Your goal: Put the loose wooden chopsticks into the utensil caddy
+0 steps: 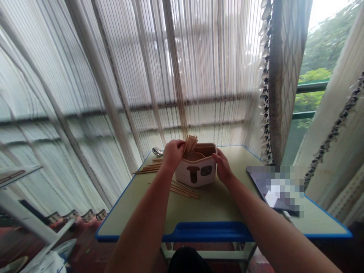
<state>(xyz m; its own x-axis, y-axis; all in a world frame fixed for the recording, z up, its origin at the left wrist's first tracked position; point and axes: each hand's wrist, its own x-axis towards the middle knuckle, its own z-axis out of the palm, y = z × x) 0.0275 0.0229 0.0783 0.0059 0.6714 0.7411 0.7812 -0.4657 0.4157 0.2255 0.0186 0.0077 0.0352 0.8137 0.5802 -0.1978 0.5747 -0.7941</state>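
A white and brown utensil holder stands on the desk in front of me, with brown openings on its front. A bundle of wooden chopsticks sticks up at its left back part. My left hand is closed on the bundle at the holder's left side; its fingertips are partly hidden. Gripping the holder's right rim and side is my right hand, thumb at the top edge. Loose chopsticks lie in front of the holder. More chopsticks lie to the left, partly behind my left forearm.
Behind the left chopsticks lies a metal slotted spoon. A dark flat object, partly blurred out, rests on the right of the blue-edged desk. Striped curtains hang close behind it. A white-legged table stands at far left.
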